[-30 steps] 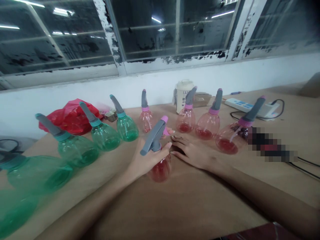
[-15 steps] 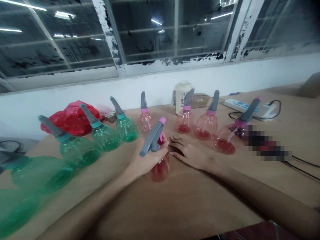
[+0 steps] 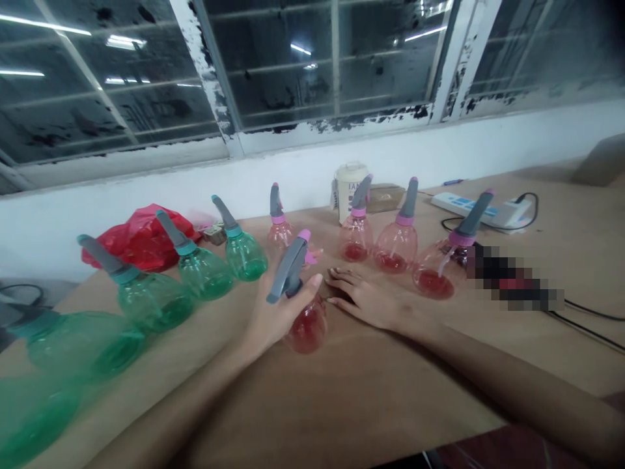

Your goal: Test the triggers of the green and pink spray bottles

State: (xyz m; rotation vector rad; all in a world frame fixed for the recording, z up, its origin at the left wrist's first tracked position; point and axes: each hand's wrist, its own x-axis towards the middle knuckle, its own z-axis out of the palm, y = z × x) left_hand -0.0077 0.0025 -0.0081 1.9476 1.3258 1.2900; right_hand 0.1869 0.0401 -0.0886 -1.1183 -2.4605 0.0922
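A spray bottle with clear pink body, red liquid and a grey, pink-tipped head stands in front of me. My left hand is around its neck from the left, thumb stretched across the near side and fingers mostly hidden behind it. Fingertips show near the pink trigger. My right hand rests flat on the table just right of this bottle, fingers extended, holding nothing. Behind it stand several similar pink spray bottles, the nearest with red liquid at the right.
Green spray bottles line the left side. At the back are a red plastic bag, a lidded cup and a brown packet. A white power strip and black cables lie on the right.
My left thumb has lifted and straightened away from the fingers at the bottle's neck. My right hand stays flat on the table. The whole view has shifted slightly.
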